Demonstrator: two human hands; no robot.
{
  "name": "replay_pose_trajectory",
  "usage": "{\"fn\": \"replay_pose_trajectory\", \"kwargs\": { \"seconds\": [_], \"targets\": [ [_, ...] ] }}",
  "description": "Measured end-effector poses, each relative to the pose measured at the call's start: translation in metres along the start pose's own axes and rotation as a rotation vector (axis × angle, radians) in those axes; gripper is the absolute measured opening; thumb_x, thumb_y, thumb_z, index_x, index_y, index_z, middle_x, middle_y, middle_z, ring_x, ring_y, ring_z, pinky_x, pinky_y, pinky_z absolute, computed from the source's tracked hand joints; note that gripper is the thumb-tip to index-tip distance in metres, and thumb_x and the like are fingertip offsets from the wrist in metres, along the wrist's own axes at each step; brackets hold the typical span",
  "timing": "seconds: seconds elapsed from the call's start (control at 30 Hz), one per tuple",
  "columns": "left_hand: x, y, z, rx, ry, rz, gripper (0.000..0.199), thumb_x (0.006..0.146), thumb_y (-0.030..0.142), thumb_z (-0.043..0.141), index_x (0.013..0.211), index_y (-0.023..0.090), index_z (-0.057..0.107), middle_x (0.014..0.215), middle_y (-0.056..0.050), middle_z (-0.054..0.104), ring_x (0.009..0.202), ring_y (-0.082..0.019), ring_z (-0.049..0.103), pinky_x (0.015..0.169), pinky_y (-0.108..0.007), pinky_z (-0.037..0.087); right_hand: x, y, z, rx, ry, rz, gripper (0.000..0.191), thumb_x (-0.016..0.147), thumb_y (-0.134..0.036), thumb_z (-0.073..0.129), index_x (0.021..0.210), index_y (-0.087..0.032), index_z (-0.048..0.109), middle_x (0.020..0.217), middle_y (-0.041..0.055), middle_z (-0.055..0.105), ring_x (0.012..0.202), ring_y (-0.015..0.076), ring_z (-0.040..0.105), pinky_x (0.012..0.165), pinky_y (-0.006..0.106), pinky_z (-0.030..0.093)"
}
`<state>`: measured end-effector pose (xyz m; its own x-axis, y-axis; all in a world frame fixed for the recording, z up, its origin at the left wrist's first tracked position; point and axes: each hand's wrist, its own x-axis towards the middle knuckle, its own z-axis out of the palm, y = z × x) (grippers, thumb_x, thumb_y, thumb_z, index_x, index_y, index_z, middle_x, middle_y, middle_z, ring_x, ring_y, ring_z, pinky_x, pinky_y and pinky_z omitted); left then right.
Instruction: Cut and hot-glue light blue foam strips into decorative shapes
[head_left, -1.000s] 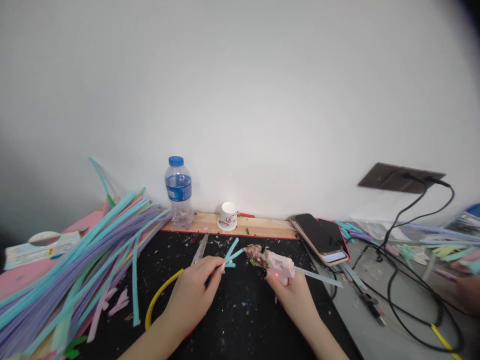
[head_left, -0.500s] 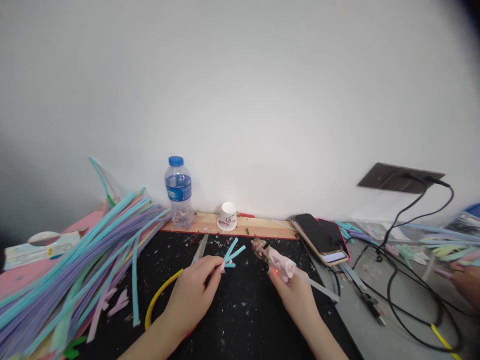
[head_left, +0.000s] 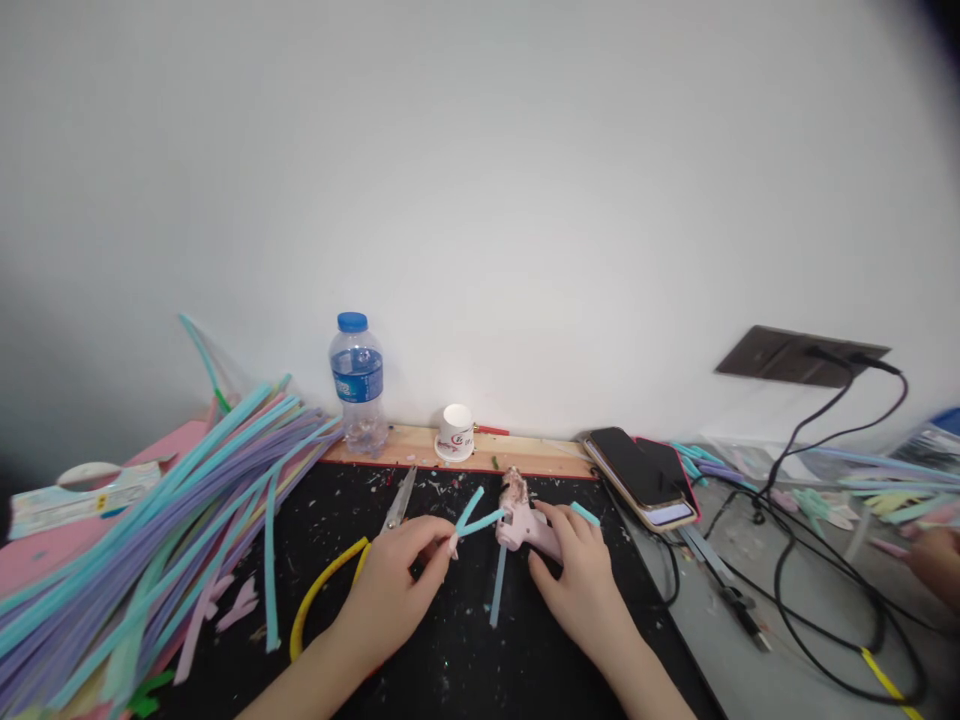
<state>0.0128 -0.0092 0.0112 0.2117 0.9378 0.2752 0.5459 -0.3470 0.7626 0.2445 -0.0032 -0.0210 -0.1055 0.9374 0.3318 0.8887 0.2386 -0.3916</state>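
Between thumb and index finger, my left hand (head_left: 401,585) pinches a small bundle of light blue fuzzy strips (head_left: 471,520), which fan out to the right. My right hand (head_left: 574,560) rests on the handle of a pink glue gun (head_left: 525,528), its fingers spread a little over it. The gun lies on the black mat (head_left: 480,670), its crusted nozzle towards the wall and a translucent glue stick (head_left: 498,585) coming out of it towards me. A short light blue piece (head_left: 585,514) lies just beyond my right fingers.
Scissors (head_left: 401,500) and a yellow-handled loop (head_left: 319,590) lie by my left hand. Long pastel strips (head_left: 187,520) fill the left. Behind stand a bottle (head_left: 358,385) and paper cup (head_left: 454,433). Phones (head_left: 637,470) and black cables (head_left: 784,560) lie right; another person's hand (head_left: 937,565) is at the edge.
The glue gun has turned and come down onto the mat, and my right hand's grip on it has loosened. My left hand has shifted slightly right with the strips.
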Motion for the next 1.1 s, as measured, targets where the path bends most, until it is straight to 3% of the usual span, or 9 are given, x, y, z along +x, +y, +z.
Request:
{"fn": "replay_pose_trajectory", "kwargs": {
  "seconds": [0.17,0.27,0.43,0.53,0.67,1.1],
  "targets": [
    [-0.002,0.0,0.002,-0.042,-0.072,0.054,0.017,0.084,0.015,0.044,0.075,0.019,0.058,0.065,0.002,0.059,0.059,-0.013,0.054,0.058,-0.023,0.04,0.002,-0.011,-0.014,0.139,0.081,-0.029,0.037,0.078,-0.023,0.054,0.114,-0.019,0.049,0.108,0.0105,0.059,0.102,0.027,0.053,0.086,0.044,0.046],
    [-0.003,0.002,0.003,-0.067,-0.136,0.086,0.018,0.084,0.015,0.044,0.073,0.019,0.058,0.066,0.002,0.059,0.06,-0.013,0.054,0.058,-0.022,0.04,0.0,-0.016,-0.018,0.233,0.089,-0.093,0.048,0.076,-0.02,0.056,0.122,-0.021,0.043,0.116,0.0107,0.055,0.108,0.0268,0.052,0.09,0.043,0.044],
    [-0.004,0.004,0.005,-0.087,-0.255,0.099,0.017,0.082,0.011,0.046,0.07,0.018,0.056,0.064,0.003,0.058,0.06,-0.012,0.054,0.06,-0.021,0.04,-0.007,-0.03,-0.021,0.31,-0.043,-0.264,0.066,0.071,-0.012,0.061,0.13,-0.027,0.036,0.131,0.0099,0.042,0.122,0.0266,0.041,0.098,0.042,0.039],
    [-0.005,0.004,0.006,-0.081,-0.277,0.1,0.017,0.081,0.01,0.046,0.069,0.018,0.055,0.063,0.004,0.057,0.06,-0.012,0.053,0.06,-0.021,0.039,-0.008,-0.037,-0.021,0.272,-0.083,-0.323,0.058,0.073,-0.01,0.061,0.126,-0.029,0.045,0.13,0.0094,0.042,0.12,0.0266,0.042,0.096,0.041,0.04],
    [-0.004,0.004,0.007,-0.11,-0.287,0.077,0.017,0.082,0.011,0.045,0.069,0.018,0.055,0.061,0.004,0.056,0.058,-0.012,0.053,0.059,-0.021,0.039,-0.008,-0.036,-0.017,0.239,-0.029,-0.35,0.045,0.076,-0.009,0.058,0.117,-0.027,0.053,0.125,0.0099,0.046,0.113,0.0252,0.047,0.091,0.039,0.044],
    [-0.004,0.006,0.006,-0.201,-0.314,-0.002,0.017,0.082,0.014,0.045,0.068,0.017,0.054,0.06,0.004,0.054,0.054,-0.011,0.054,0.052,-0.02,0.039,-0.006,-0.031,-0.013,0.229,0.084,-0.347,0.026,0.079,-0.011,0.056,0.1,-0.025,0.063,0.115,0.01,0.053,0.101,0.0237,0.054,0.081,0.037,0.049]
  ]
}}
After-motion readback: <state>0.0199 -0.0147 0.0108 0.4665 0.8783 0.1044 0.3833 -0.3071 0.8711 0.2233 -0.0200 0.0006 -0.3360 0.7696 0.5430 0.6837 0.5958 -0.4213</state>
